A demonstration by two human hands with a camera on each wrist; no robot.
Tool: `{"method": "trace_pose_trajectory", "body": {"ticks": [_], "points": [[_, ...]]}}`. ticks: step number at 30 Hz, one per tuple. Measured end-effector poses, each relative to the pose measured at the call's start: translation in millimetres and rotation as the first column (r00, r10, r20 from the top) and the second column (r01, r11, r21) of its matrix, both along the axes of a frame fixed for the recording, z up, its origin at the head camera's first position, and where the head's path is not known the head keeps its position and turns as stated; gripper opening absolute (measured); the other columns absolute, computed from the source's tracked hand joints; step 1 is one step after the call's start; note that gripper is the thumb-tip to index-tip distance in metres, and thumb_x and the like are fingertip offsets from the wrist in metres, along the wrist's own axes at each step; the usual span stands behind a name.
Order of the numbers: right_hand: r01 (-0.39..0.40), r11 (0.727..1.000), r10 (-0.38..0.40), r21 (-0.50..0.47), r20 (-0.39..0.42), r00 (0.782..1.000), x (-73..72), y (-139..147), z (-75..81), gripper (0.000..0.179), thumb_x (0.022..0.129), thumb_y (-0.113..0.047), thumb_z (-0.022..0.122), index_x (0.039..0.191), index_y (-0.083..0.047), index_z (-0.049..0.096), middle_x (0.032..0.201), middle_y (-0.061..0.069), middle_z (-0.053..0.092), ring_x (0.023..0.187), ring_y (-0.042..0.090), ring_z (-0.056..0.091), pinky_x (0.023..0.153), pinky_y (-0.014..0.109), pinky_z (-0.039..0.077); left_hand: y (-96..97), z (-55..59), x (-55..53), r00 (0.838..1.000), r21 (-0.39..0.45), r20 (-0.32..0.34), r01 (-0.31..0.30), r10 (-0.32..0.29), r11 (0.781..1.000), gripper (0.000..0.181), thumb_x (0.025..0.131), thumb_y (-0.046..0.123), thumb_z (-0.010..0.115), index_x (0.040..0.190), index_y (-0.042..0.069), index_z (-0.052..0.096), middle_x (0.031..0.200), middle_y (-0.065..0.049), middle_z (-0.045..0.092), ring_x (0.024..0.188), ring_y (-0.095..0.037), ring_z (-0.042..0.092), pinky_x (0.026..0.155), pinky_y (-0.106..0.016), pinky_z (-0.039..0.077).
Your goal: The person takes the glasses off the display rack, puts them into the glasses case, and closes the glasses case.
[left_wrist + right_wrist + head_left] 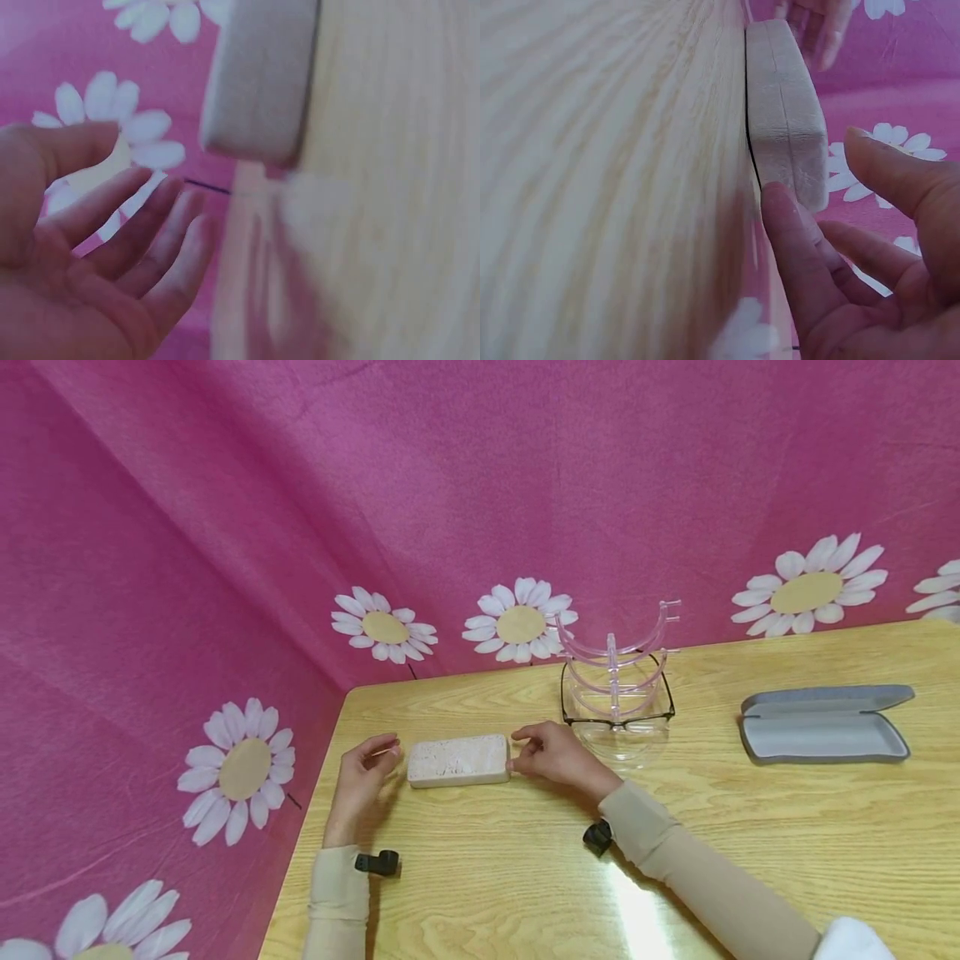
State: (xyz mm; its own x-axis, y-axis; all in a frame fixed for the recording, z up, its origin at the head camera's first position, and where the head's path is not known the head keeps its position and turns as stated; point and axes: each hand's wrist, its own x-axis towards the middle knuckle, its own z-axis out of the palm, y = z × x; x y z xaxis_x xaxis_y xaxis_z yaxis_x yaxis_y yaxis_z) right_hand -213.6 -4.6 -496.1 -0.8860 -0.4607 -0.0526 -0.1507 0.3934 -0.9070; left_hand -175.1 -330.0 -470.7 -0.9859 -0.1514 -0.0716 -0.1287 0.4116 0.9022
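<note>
A closed beige glasses case (pixel 459 760) with a worn, crackled top lies flat on the table, between the two hands. To its left is my left hand (pixel 360 783), fingers loosely bent and apart from the case; the left wrist view shows nothing in its palm. At the other end, a fingertip of my right hand (pixel 557 755) touches the short side of the case (pixel 787 142), low by the tabletop. The right thumb (pixel 889 169) stands away from the case, and the fingers are not wrapped round it.
Behind the right hand stands a clear pinkish glasses stand (pixel 613 672) with a pair of black-framed eyeglasses (pixel 617 723) on it. Farther right, a grey glasses case (pixel 825 737) lies with its lid up. A pink flowered cloth (pixel 450 485) hangs along the table's back and left edges.
</note>
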Motion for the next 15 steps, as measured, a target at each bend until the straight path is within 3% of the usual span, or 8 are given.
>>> {"method": "trace_pose_trajectory", "body": {"ticks": [3,7,15], "points": [[0.003,1.0,-0.003,-0.004,-0.017,1.0,5.6,13,2.6,0.053,0.091,-0.019,0.076,0.135,0.008,0.064,0.087,0.007,0.075,0.074,0.008,0.061,0.071,0.025,0.053,11.4,6.8,0.6,0.993,-0.011,-0.108,-0.039,0.037,0.999,0.033,0.103,0.007,0.063,0.135,-0.003,0.066,0.132,-0.025,0.068,0.105,-0.008,0.068,0.086,-0.014,0.057],[0.009,1.0,-0.009,-0.013,-0.044,0.999,15.2,36,4.2,0.052,0.093,-0.019,0.075,0.136,0.007,0.064,0.092,0.007,0.076,0.079,0.01,0.067,0.073,0.025,0.056,31.5,15.5,4.2,0.985,0.028,-0.175,-0.008,0.012,1.0,0.03,0.102,0.003,0.064,0.131,-0.003,0.068,0.13,-0.029,0.067,0.1,-0.002,0.067,0.086,-0.011,0.056],[0.044,0.998,-0.045,-0.039,-0.046,0.998,32.1,84,7.9,0.048,0.096,-0.019,0.075,0.137,0.004,0.064,0.105,0.012,0.076,0.09,0.014,0.071,0.076,0.024,0.059,75.4,20.6,10.8,0.979,0.104,-0.196,0.068,-0.046,0.992,0.029,0.099,0.0,0.067,0.128,-0.001,0.069,0.13,-0.029,0.067,0.115,-0.032,0.07,0.088,-0.016,0.059]]}}
